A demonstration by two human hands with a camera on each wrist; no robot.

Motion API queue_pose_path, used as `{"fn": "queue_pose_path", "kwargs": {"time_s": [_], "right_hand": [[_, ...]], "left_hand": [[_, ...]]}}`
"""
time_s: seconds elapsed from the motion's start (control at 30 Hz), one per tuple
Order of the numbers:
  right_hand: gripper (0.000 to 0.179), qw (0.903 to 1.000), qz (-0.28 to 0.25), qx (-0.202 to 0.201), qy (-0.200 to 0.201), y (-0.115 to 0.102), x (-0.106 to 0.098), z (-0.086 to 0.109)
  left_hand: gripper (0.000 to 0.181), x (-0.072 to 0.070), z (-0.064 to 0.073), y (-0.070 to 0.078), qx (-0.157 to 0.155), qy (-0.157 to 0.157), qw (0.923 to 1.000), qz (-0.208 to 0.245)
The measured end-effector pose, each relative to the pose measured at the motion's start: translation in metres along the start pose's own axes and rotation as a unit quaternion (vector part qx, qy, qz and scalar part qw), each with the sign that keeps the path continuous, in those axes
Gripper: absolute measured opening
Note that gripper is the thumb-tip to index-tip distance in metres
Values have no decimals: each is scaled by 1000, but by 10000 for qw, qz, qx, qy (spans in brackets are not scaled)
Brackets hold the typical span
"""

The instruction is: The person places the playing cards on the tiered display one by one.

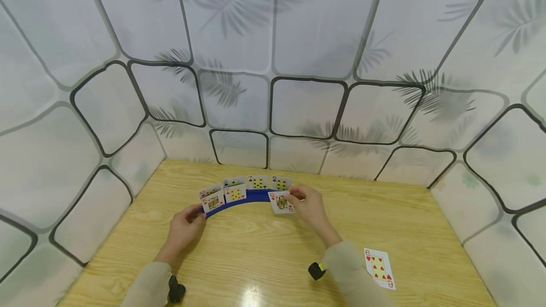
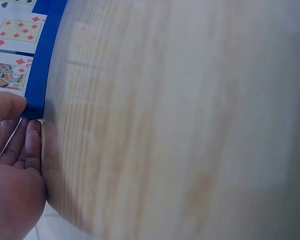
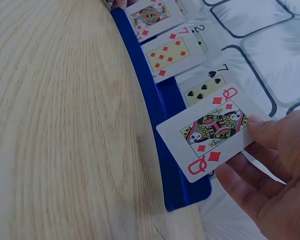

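A curved blue card holder stands on the table with playing cards upright in two rows. My left hand grips its left end, thumb near the king of diamonds. In the front row, the seven of diamonds stands beside that king. My right hand pinches the queen of diamonds by one edge, thumb on its face. The queen is tilted over the right part of the holder and overlaps it in the right wrist view. Behind stand a black two, the seven of spades and a black six.
A six of hearts lies face up on the wooden table, near the right forearm. Patterned fabric walls rise at the back and both sides of the table. Each sleeve carries a black wrist device.
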State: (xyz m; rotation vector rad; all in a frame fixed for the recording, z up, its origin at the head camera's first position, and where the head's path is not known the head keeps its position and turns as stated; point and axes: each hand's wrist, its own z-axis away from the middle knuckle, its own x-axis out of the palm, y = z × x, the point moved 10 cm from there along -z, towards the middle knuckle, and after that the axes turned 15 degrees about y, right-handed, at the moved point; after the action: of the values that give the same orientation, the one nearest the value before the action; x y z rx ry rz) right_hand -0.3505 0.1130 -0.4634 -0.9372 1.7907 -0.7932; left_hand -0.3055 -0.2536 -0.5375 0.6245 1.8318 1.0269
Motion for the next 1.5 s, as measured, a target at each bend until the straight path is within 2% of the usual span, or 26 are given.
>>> {"fn": "queue_pose_path", "kwargs": {"time_s": [0.53, 1.03, 1.23, 1.5], "right_hand": [[11, 9997, -236, -96, -7, -17, 28, -7], [13, 9993, -210, -287, -62, -20, 48, -12], [14, 9993, -264, -212, -132, -19, 54, -13], [10, 9988, -266, -407, -62, -21, 61, -14]], "left_hand": [[35, 0, 1, -5, -18, -34, 9999, -115], [36, 0, 2, -3, -40, -87, 9998, -159], [36, 0, 1, -2, -15, -56, 9999, -159], [35, 0, 0, -2, 99, 39, 9999, -103]]}}
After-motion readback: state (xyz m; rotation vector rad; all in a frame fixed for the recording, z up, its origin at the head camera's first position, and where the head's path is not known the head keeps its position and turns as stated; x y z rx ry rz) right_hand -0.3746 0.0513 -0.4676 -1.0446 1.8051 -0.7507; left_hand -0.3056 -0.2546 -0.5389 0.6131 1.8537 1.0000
